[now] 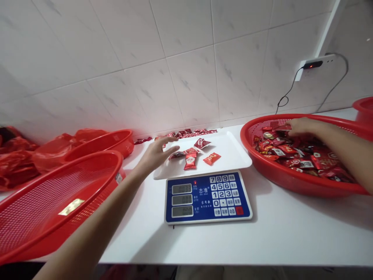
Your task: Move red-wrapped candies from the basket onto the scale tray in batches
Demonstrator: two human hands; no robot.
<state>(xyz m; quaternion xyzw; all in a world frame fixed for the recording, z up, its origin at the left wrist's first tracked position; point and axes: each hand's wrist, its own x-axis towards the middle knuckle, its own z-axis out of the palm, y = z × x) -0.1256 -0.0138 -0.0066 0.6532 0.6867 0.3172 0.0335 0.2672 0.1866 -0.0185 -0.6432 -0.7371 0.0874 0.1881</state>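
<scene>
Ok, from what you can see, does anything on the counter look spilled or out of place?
Yes. A row of loose red-wrapped sweets lies along the white tiled wall, behind the white plastic tray. They sit outside the baskets and tray, so they look spilled or pushed aside.

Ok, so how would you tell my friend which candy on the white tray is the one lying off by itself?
Find the blue scale on the white counter. On top of it sits the white tray, holding a few red candy packets. The one you want is the small orange-red packet near the tray's right side, apart from the others and farthest from the left hand.
</scene>
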